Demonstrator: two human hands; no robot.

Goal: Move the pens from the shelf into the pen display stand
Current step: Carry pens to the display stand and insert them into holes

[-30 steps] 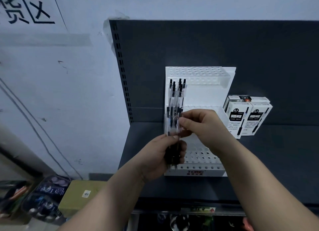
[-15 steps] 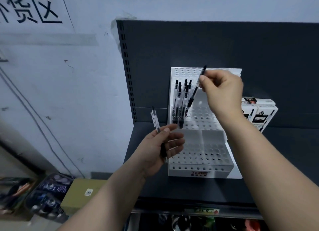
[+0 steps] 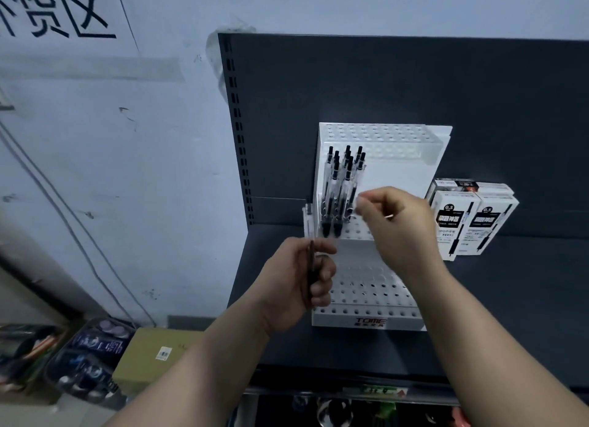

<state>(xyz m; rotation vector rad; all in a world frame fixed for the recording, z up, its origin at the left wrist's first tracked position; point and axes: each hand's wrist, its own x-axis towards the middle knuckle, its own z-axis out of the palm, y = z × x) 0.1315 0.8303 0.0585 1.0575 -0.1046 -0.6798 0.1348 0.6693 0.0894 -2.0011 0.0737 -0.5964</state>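
A cluster of black-capped pens (image 3: 342,187) is standing upright in the left-hand holes of the white pen display stand (image 3: 366,322), which is sitting on the dark shelf (image 3: 510,315). The left hand (image 3: 296,283) is gripping loose pens (image 3: 310,267) in curled fingers at the stand's left edge (too blurred to count them). The right hand (image 3: 398,229) is hovering with fingers curled and thumb and forefinger drawn close just beside the standing pens; I cannot tell whether they are touching one. White pen boxes (image 3: 471,225) are standing to the right of the stand.

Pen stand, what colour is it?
The stand is white, with red lettering on its front lip; the head view shows it best.
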